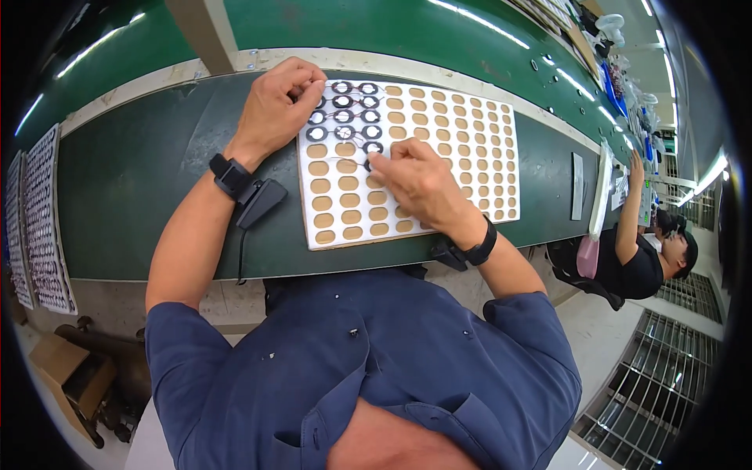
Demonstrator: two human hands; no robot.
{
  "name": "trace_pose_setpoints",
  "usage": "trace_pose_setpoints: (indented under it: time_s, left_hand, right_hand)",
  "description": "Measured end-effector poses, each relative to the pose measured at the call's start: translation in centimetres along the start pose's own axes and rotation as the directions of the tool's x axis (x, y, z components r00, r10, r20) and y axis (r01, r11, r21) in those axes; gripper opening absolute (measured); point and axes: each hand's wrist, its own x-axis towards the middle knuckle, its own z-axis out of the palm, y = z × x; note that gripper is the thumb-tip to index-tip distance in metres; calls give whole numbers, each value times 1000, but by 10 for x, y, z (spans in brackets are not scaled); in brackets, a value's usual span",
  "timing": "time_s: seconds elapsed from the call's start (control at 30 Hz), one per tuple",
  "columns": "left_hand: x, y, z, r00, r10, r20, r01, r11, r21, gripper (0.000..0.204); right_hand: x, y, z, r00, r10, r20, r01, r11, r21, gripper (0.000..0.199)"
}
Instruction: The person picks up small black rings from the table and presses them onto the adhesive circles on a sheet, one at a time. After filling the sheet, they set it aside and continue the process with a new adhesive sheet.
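A white tray (pixel 329 223) with rows of oval, tan-bottomed pockets lies on the dark green bench before me. Small black-rimmed parts with pale centres and thin wires (pixel 343 116) fill several pockets in its far left part. My right hand (pixel 419 184) is over the tray's left half, thumb and finger pinched on a small black-rimmed part (pixel 369 164), mostly hidden by the fingertips. My left hand (pixel 280 106) is curled closed at the tray's far left corner, beside the filled pockets. Whatever its fingertips hold is hidden.
Beyond a pale rail (pixel 274 56) runs a green belt (pixel 337 31), with a beige post (pixel 202 35) at its near side. Filled trays (pixel 48 227) stand at the far left. A co-worker (pixel 627 258) reaches toward the line at right. A cardboard box (pixel 66 376) sits lower left.
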Motion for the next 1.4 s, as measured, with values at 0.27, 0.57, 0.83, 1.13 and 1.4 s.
trace_pose_setpoints:
  time_s: [0.27, 0.57, 0.83, 1.13, 1.4]
  left_hand:
    - [-2, 0, -1, 998, -44, -40, 43, 999, -15, 11]
    - [3, 7, -3, 999, -12, -43, 13, 1000, 24, 13]
    - [-12, 4, -11, 996, -87, -37, 89, 994, 70, 11]
    - [0, 4, -4, 999, -30, -12, 30, 1000, -9, 16]
    - [-6, 0, -7, 999, -16, -31, 15, 1000, -25, 16]
  right_hand:
    - [-14, 30, -23, 999, -42, -8, 41, 995, -88, 38]
    - [-45, 313, -141, 739, 524, -423, -655, 704, -272, 31]
    - [17, 402, -122, 655, 639, -404, -742, 444, -502, 36]
    - [37, 394, -148, 725, 621, -299, -689, 643, -335, 29]
    - [59, 79, -88, 818, 345, 460, -555, 685, 472, 19]
